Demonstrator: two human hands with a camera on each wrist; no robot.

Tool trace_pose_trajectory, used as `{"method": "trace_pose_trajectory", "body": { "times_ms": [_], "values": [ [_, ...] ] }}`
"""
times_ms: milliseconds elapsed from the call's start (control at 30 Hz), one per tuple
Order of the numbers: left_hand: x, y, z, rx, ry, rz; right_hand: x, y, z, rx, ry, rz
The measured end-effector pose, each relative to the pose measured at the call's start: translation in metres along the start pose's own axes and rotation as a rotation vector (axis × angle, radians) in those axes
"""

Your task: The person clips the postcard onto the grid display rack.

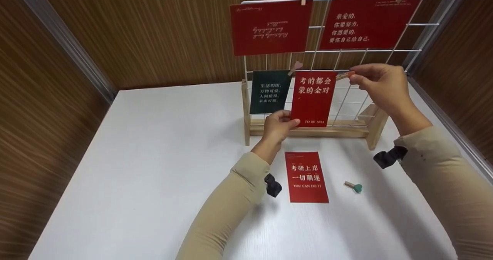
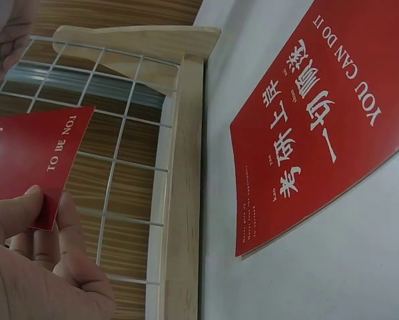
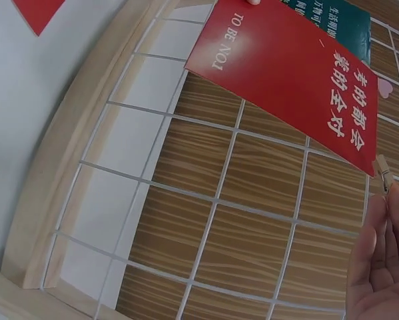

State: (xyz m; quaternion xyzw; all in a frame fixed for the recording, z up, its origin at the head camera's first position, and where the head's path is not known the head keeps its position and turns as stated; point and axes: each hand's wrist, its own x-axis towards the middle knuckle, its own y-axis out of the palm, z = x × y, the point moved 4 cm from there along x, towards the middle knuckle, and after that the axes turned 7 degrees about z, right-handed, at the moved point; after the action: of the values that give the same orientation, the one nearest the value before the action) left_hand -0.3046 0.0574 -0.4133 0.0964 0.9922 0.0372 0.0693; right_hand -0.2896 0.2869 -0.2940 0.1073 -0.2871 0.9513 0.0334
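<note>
I see a small staged booth, not a home. Wood-grain panels point(image 1: 154, 32) wall in a plain white bench point(image 1: 134, 156) on three sides.

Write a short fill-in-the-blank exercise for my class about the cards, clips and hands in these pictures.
1. The left hand holds the red card printed TO BE ____.
2. The right hand pinches a small wooden ____ at that card's top corner.
3. The card lying flat on the table reads YOU CAN ____.
4. The dark card on the grid is ____.

Missing words: NO.1; clip; DO IT; green
</note>
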Motion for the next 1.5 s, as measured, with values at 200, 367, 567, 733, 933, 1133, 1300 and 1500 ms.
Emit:
{"method": "trace_pose_trajectory", "body": {
  "times_ms": [200, 367, 567, 733, 933, 1133, 1300, 1500],
  "values": [
    [0.003, 0.001, -0.001, -0.020, 0.007, 0.003, 0.005, -0.001, 0.006, 0.000, -0.021, -0.056],
    [0.004, 0.001, -0.001, -0.023, 0.009, 0.002, 0.006, -0.003, 0.013, -0.028, -0.009, -0.083],
    [0.007, 0.002, 0.000, -0.041, 0.009, -0.021, 0.010, -0.005, 0.018, -0.072, 0.045, -0.040],
    [0.010, 0.002, 0.001, -0.049, 0.009, -0.027, 0.013, -0.003, 0.023, -0.083, 0.092, 0.013],
    [0.012, 0.003, 0.000, -0.058, 0.007, -0.023, 0.015, 0.001, 0.029, -0.145, 0.059, 0.036],
    [0.013, 0.004, 0.000, -0.047, 0.004, -0.035, 0.019, 0.008, 0.032, -0.185, 0.058, 0.066],
    [0.014, 0.005, -0.001, -0.028, 0.017, -0.031, 0.021, 0.010, 0.032, -0.212, 0.040, 0.067],
    [0.014, 0.005, -0.001, -0.019, 0.014, -0.040, 0.023, 0.012, 0.031, -0.218, 0.017, 0.081]
  ]
}}
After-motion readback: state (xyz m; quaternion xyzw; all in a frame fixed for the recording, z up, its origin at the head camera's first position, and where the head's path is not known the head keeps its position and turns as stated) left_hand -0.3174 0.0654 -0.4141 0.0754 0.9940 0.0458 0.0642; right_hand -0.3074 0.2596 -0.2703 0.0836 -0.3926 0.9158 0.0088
